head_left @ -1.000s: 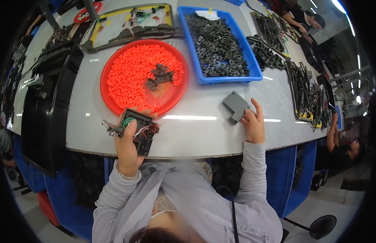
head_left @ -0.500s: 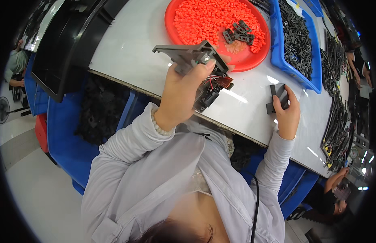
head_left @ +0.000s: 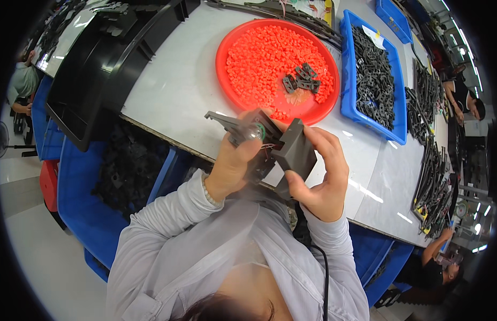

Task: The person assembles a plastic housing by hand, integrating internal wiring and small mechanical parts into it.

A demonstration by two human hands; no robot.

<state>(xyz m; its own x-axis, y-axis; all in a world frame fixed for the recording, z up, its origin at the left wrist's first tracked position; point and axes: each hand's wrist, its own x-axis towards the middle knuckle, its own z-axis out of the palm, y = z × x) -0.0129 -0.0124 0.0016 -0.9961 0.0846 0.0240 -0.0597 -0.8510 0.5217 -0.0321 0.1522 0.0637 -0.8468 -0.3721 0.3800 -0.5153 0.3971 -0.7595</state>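
Note:
In front of my body, my left hand [head_left: 229,165] grips a dark plastic housing [head_left: 259,116] with thin red and white wires inside; a round clear part shows near my thumb, and motion blurs the piece. A dark grey box-shaped cover [head_left: 301,150] is held in my right hand [head_left: 329,184], thumb on its near end and fingers on the far side. The cover is right beside the housing's wired side; whether they touch I cannot tell. Just beyond my hands lies a round red tray [head_left: 222,80] of small orange-red pieces [head_left: 264,53], with several dark clips [head_left: 307,84] on them.
A blue bin [head_left: 347,101] of black parts stands right of the tray. A big black tray [head_left: 93,96] is at the left, above a blue crate [head_left: 80,187] of dark parts. Long black strips [head_left: 427,176] lie along the right side. Other people work farther off.
My right hand has lifted the grey cover from the table and brought it left against or close to the housing. My left hand has moved slightly down and left, with the housing still in it.

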